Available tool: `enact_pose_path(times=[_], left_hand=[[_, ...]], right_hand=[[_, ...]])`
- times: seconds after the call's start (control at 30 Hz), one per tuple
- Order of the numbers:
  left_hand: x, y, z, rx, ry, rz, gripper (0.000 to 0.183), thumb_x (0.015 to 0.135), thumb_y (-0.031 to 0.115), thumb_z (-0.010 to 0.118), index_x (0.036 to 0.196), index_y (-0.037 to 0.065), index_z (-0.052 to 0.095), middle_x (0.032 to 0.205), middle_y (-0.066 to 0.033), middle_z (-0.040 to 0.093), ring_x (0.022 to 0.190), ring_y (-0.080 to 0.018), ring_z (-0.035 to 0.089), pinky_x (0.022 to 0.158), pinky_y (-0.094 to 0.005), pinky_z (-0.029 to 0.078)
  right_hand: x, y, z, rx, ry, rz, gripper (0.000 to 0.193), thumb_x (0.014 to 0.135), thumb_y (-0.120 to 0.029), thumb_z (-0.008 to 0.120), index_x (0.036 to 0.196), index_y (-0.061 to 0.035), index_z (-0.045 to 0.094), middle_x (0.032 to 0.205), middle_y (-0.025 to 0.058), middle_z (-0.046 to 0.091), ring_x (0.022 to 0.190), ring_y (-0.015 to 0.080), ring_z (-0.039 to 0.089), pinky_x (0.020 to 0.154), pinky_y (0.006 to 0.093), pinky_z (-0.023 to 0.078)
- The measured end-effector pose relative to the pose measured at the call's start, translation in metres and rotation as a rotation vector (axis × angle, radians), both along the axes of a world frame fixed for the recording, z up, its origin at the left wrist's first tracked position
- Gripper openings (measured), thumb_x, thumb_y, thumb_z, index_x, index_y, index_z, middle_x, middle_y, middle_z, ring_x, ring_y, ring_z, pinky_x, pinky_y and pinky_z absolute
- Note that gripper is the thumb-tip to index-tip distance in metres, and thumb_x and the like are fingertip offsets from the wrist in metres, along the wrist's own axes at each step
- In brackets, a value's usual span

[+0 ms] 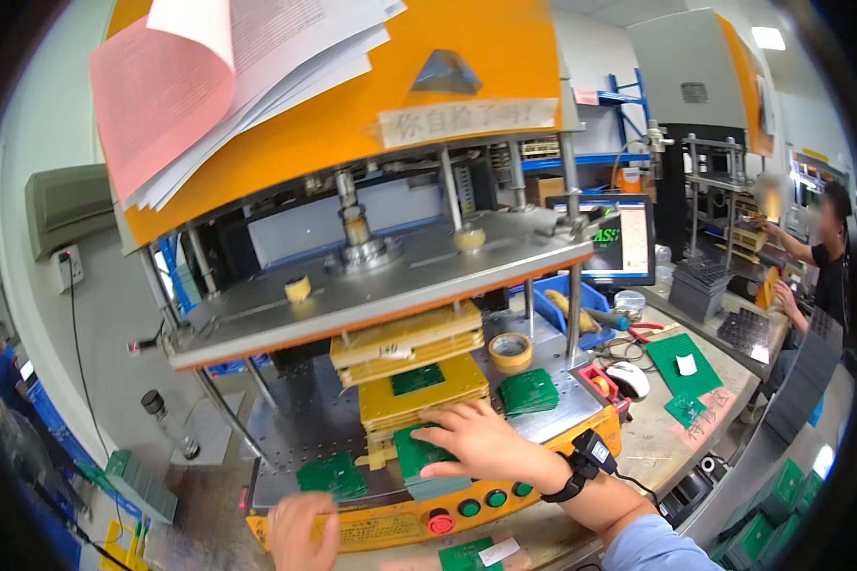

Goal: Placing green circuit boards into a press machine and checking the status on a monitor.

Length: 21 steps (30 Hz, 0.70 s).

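My right hand (481, 443) reaches over a stack of green circuit boards (417, 460) at the front edge of the press. Its fingers are spread and touch the top board, with the thumb apart. My left hand (303, 533) is low at the front, slightly blurred, its fingers apart and nothing visible in them. Just beyond it lies a loose pile of green boards (333, 476). One green board (417, 380) sits on the yellow test fixture (467, 373), beneath the raised upper fixture plate (408, 344). Another pile of green boards (528, 392) stands right of the fixture.
A tape roll (510, 353) sits behind the right pile. Metal posts carry the press plate (381, 276) overhead. A red button (441, 522) and green buttons line the front panel. A monitor (628, 238), mouse (628, 379) and blue bin (571, 312) stand right. A co-worker (828, 257) sits far right.
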<state>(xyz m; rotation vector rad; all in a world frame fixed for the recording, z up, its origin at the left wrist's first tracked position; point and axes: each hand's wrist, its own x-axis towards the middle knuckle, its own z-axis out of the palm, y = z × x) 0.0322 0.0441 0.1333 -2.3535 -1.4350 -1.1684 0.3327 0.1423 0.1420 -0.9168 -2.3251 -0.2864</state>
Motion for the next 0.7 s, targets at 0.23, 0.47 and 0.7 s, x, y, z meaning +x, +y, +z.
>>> enact_pose_path(times=[0.23, 0.47, 0.7], left_hand=[[0.093, 0.154, 0.036, -0.051, 0.192, 0.076, 0.059, 0.085, 0.046, 0.069, 0.13, 0.011, 0.056, 0.133, -0.0143, 0.058, 0.124, -0.0335, 0.051, 0.097, -0.0438, 0.041], [0.092, 0.235, 0.055, -0.254, 0.397, -0.227, 0.083, 0.081, 0.06, 0.07, 0.143, 0.01, 0.048, 0.148, -0.0219, 0.044, 0.139, -0.0389, 0.038, 0.113, -0.045, 0.032], [0.025, 0.17, 0.044, -0.093, 0.111, -0.158, 0.067, 0.081, 0.046, 0.075, 0.131, 0.006, 0.056, 0.13, -0.0195, 0.058, 0.123, -0.0397, 0.052, 0.104, -0.0464, 0.04]], right_hand=[[0.005, 0.0, 0.003, -0.078, -0.021, 0.04, 0.062, 0.089, -0.061, 0.059, 0.124, -0.0098, 0.066, 0.13, 0.0127, 0.061, 0.123, 0.0299, 0.054, 0.107, 0.0453, 0.034], [0.008, 0.002, 0.001, -0.101, 0.013, 0.088, 0.059, 0.088, -0.058, 0.062, 0.122, -0.0098, 0.066, 0.129, 0.0118, 0.062, 0.123, 0.03, 0.054, 0.105, 0.0445, 0.035], [0.027, 0.002, 0.023, -0.116, 0.113, 0.08, 0.051, 0.085, -0.047, 0.071, 0.121, -0.0117, 0.066, 0.133, 0.0113, 0.06, 0.121, 0.0312, 0.053, 0.101, 0.0424, 0.037]])
